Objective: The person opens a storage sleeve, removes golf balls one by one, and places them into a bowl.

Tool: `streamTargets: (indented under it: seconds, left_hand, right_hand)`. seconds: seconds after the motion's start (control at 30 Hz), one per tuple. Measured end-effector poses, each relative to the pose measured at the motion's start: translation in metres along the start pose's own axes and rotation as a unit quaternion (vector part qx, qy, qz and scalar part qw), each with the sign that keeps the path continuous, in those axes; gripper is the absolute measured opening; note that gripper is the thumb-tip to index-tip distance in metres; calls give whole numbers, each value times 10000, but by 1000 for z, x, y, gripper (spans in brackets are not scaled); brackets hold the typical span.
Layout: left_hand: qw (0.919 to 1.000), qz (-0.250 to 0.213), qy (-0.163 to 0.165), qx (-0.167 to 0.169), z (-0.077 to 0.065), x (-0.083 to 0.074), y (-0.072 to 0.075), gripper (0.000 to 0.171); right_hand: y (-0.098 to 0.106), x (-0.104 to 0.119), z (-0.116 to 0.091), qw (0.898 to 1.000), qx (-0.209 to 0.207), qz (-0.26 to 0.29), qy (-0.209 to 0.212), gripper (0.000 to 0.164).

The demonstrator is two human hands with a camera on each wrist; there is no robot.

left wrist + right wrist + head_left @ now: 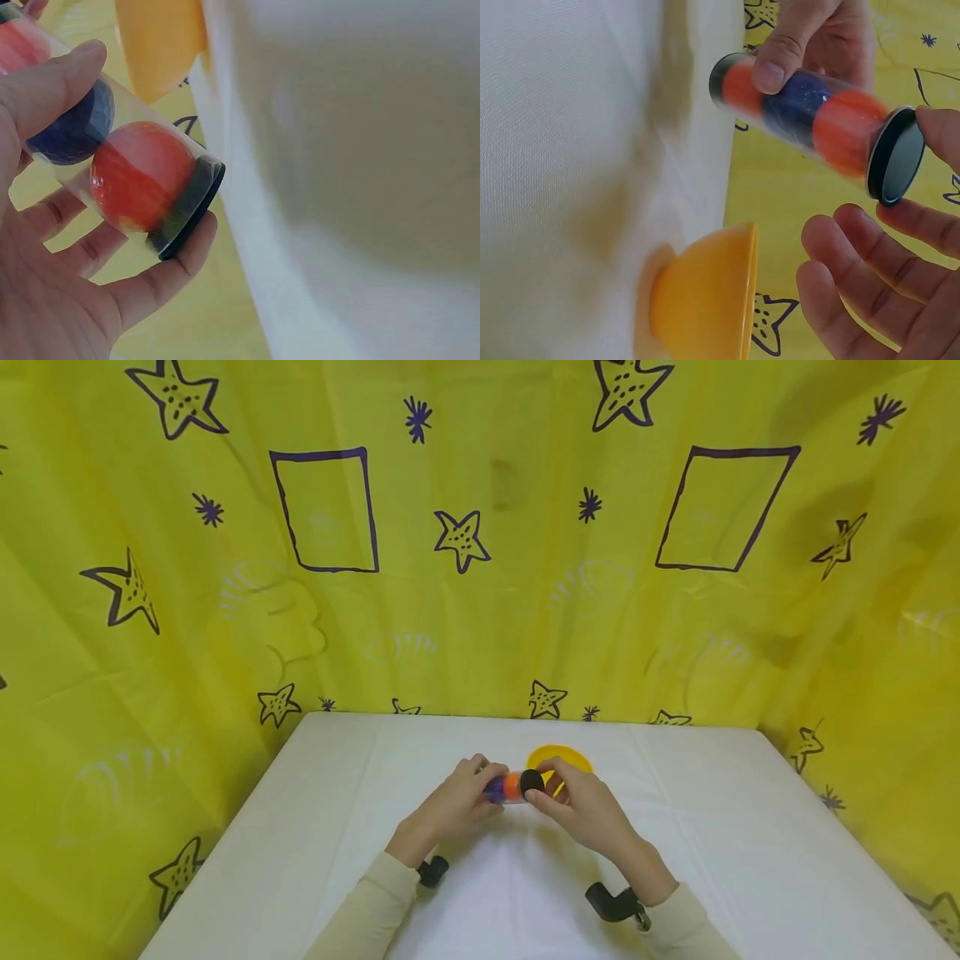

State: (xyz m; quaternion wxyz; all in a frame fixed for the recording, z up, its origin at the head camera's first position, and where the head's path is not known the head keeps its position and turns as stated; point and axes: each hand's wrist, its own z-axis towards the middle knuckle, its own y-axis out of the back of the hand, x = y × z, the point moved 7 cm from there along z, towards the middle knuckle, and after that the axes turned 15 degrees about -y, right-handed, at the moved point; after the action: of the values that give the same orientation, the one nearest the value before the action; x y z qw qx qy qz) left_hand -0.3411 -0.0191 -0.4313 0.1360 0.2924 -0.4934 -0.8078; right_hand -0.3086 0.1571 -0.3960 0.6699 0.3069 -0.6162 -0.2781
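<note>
With that cap [901,159], I'd say a straight, gentle pull along the tube [510,787] serves best, the clear wall held firm but not squeezed, and the capped end kept from dipping so the balls [847,133] don't roll out. The tube is up over the table [270,843], near the bowl [705,300]. The left hand [457,797] grips its body, thumb across it; the right hand [592,810] pinches the cap's rim between thumb and forefinger, other fingers loose. Both forearms angle inward.

Both gripping hands [456,797] [588,806] close together, forearms [367,906] [686,922] slanted inward.
</note>
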Motion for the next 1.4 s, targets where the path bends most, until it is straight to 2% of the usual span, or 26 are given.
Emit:
streamTargets:
  seconds: [0.23, 0.5, 0.73, 0.93, 1.1, 1.2, 1.4]
  left_hand:
    - [9982, 574, -141, 28, 5, -10, 13, 52]
    - [9975, 636, -116, 283, 5, -17, 21, 52]
    - [9981, 345, -166, 479, 2, -20, 23, 48]
    - [9976, 80, -131, 678, 0, -22, 21, 48]
    - [9962, -113, -135, 852, -5, -17, 14, 44]
    - [9966, -159, -8, 806, -8, -9, 15, 42]
    - [9980, -303, 237, 495, -12, 4, 23, 45]
  right_hand:
    - [7, 3, -1, 9998, -202, -7, 28, 46]
    - [13, 7, -4, 9996, -210, -40, 200, 35]
    - [8, 9, -7, 9986, 332, -107, 408, 28]
    - [5, 11, -8, 9958, 539, -126, 728, 28]
    - [5, 13, -12, 9915, 752, 14, 1058, 20]
    - [7, 15, -13, 9917, 755, 81, 1038, 18]
    - [11, 15, -14, 9940, 615, 110, 901, 21]
